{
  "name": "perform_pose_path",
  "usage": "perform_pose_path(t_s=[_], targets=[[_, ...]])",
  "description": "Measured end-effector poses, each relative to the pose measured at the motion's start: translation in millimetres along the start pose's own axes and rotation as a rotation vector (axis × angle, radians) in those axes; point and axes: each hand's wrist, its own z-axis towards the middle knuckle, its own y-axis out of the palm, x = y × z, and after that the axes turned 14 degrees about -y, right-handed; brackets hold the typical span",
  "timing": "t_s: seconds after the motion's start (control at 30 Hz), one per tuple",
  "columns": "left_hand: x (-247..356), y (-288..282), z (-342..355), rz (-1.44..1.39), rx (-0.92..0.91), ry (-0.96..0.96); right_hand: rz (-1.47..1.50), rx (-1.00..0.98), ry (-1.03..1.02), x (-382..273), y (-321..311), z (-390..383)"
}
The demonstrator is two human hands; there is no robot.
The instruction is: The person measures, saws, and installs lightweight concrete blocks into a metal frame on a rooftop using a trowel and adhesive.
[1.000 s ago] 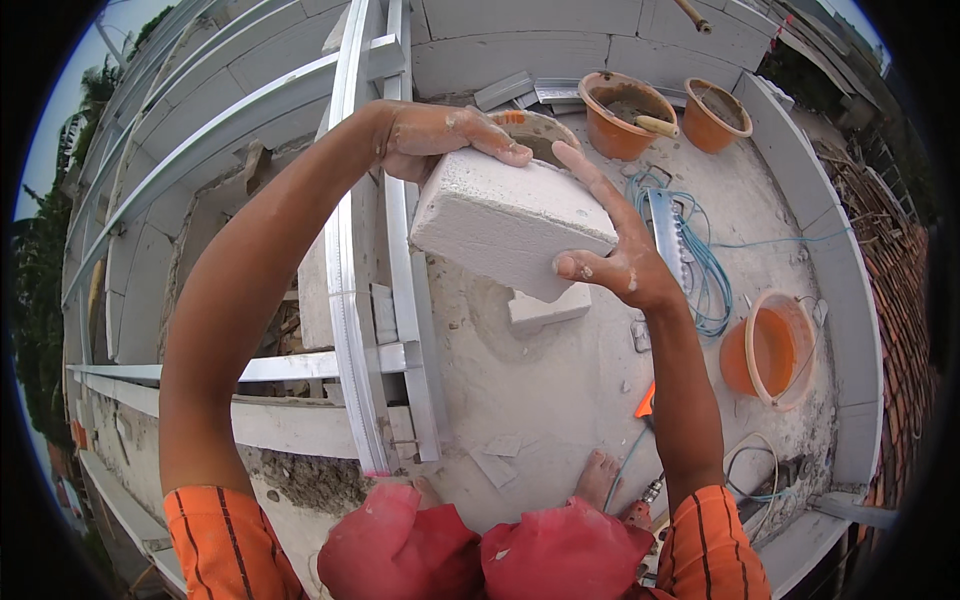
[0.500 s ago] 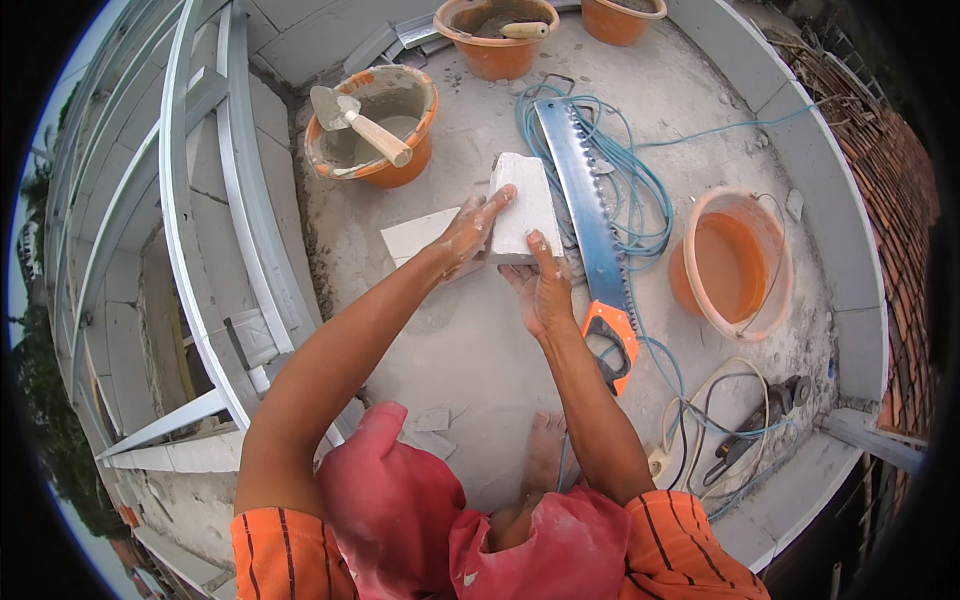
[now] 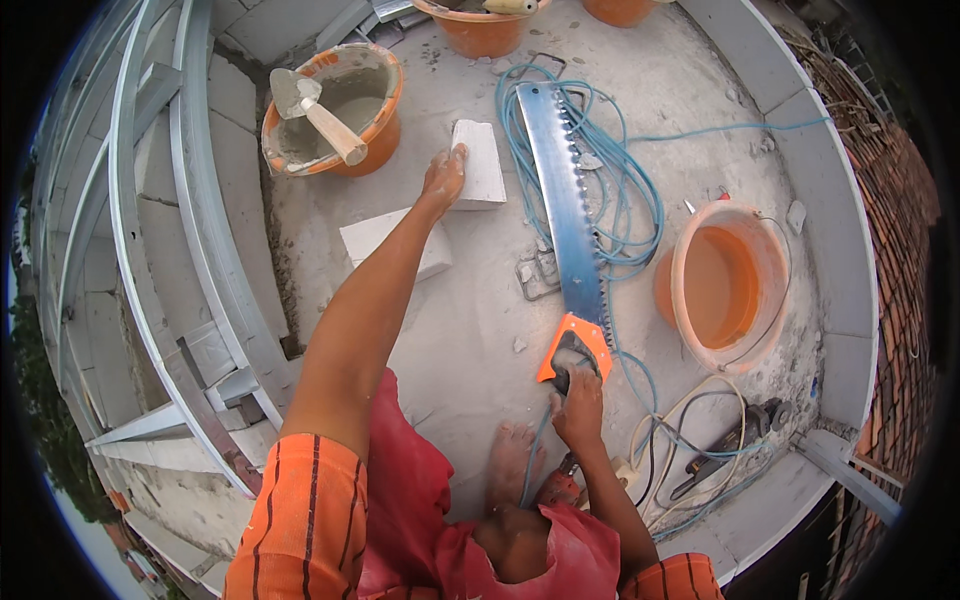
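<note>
My left hand [image 3: 444, 180] grips the near left side of a white lightweight concrete block [image 3: 478, 162], its thumb on the top face. Close to that arm lies another white block [image 3: 385, 245] on the floor, partly hidden by my forearm. On the right, my right hand [image 3: 578, 402] is closed round the black grip of a large hand saw [image 3: 568, 200], which has a blue blade and an orange handle. The blade points away from me, its coarse teeth facing right, over a coil of light-blue hose [image 3: 640, 215].
At the far left, an orange bucket [image 3: 388, 135] of mortar has a trowel [image 3: 335, 130] across it. A bucket [image 3: 665, 290] of murky liquid stands right. A power tool [image 3: 725, 450] and cables lie nearer. Metal framing [image 3: 200, 190] and a low block wall [image 3: 845, 260] flank the floor.
My right hand has left the white block and moved nearer to me, onto the saw handle. My left hand still holds the block, now lower on the floor.
</note>
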Motion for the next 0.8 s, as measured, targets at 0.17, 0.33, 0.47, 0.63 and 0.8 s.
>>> perform_pose_path(t_s=[0.17,0.33,0.47,0.63,0.8], targets=[[-4.0,2.6,6.8,0.032,0.097,0.003,-0.018,-0.079,0.131,-5.6,1.5,20.7],[-4.8,6.3,3.9,0.030,0.106,0.017,0.328,0.228,0.117,-44.6,-46.9,17.0],[-13.1,10.8,6.2,0.019,0.150,0.053,0.431,0.268,0.049,-67.7,-68.9,11.3],[-8.0,16.9,0.5,-0.021,0.231,0.113,0.526,0.304,0.029,-84.3,-87.7,19.0],[-6.5,12.5,3.3,-0.009,0.146,0.071,0.490,0.188,0.121,-89.1,-94.1,14.2]])
